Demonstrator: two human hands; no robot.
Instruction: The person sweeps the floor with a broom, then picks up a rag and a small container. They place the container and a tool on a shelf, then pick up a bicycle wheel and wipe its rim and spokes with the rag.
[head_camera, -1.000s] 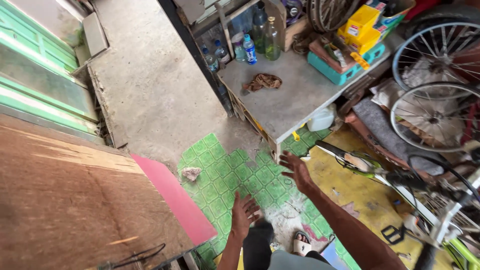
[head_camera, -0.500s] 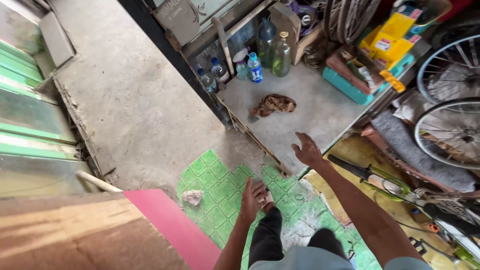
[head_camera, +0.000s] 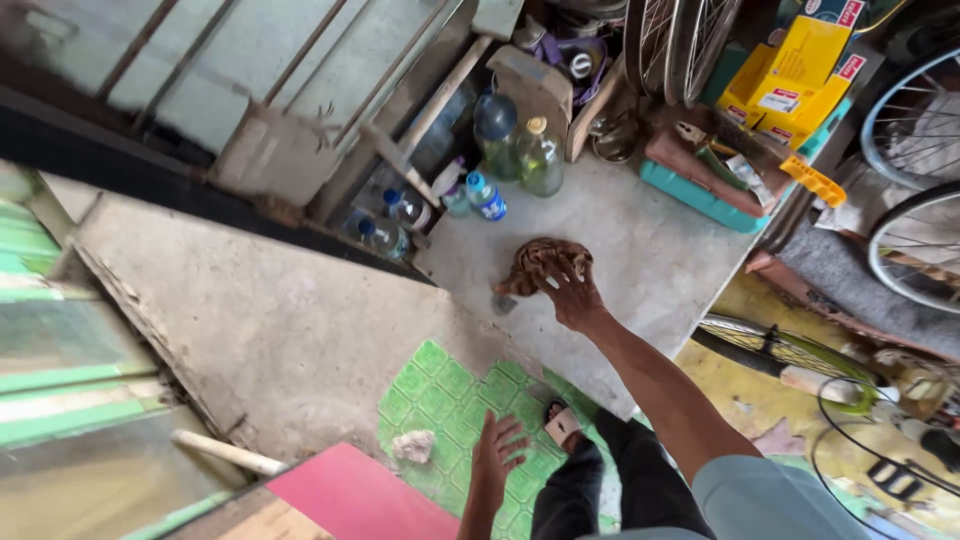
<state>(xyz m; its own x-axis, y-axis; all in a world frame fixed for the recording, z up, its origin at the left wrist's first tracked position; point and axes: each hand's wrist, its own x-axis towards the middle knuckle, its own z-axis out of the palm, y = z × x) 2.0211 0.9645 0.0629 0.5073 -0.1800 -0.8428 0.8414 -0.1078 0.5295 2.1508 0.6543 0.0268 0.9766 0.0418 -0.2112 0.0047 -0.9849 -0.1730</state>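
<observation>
The person's left hand (head_camera: 497, 452) hangs with fingers spread, its grip wide and holding nothing, above the green mat (head_camera: 440, 390), well short of the brown rag (head_camera: 545, 265). That rag lies bunched on the grey bench (head_camera: 650, 250), just in front of the bottles (head_camera: 520, 150). The right hand (head_camera: 572, 290) rests on the rag's near edge, fingertips touching the cloth, its grip loosely curled and not closed around it.

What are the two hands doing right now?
Left hand: open, fingers spread, holding nothing.
Right hand: fingers on the brown rag on the table; grip cannot be told.
</observation>
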